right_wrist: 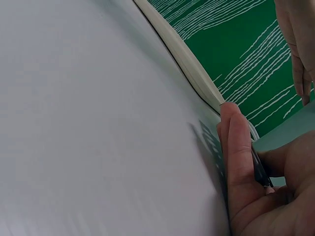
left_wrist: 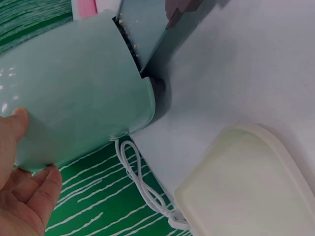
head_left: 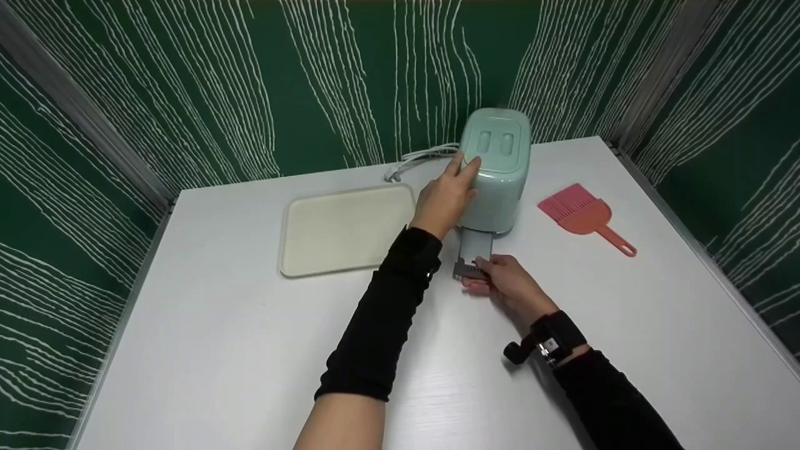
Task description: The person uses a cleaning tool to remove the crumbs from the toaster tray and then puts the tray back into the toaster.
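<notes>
A mint-green toaster [head_left: 497,144] with a lid on top stands near the back of the table. My left hand [head_left: 445,197] rests on its near left upper edge, the fingers lying fairly straight; the thumb [left_wrist: 18,123] touches the side. From the toaster's lower front sticks out a crumb tray [head_left: 476,245] with a dark grey slotted end. My right hand [head_left: 512,281] pinches that end, thumb above and fingers beneath. Small crumbs show on the tray [left_wrist: 142,29] in the left wrist view, where its inner end is hidden inside the toaster.
Left of the toaster lies a cream rectangular tray [head_left: 344,231]. To the right are a pink brush [head_left: 565,203] and an orange dustpan [head_left: 590,217] with a handle. A white cord [head_left: 428,153] runs behind the toaster, by the green wall [head_left: 369,75].
</notes>
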{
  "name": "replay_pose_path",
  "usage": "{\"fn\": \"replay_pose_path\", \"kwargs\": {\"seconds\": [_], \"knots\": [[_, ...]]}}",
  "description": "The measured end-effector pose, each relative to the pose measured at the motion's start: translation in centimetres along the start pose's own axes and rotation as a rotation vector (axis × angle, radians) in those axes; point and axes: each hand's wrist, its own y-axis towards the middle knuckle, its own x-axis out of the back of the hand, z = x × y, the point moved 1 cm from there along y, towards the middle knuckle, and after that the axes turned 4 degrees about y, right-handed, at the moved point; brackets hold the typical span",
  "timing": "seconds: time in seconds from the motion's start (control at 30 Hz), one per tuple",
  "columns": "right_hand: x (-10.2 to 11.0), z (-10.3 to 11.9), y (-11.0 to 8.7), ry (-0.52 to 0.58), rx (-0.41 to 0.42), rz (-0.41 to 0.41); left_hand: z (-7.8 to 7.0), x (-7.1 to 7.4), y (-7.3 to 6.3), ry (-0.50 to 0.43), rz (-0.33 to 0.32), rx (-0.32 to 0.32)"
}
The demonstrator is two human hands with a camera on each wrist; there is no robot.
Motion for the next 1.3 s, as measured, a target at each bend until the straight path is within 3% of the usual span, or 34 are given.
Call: {"fn": "replay_pose_path", "kwargs": {"seconds": [0.33,0.97,1.3], "knots": [[0.0,-0.3,-0.5,0.044,0.029,0.034,-0.1,0.1,-0.1,0.019,-0.005,-0.013],[-0.2,-1.0,-1.9,-0.035,0.043,0.044,-0.1,0.2,-0.1,0.013,0.002,-0.01],[-0.4,-1.4,-3.1,0.005,0.01,0.067,-0.1,0.0,0.1,0.002,0.013,0.005]]}}
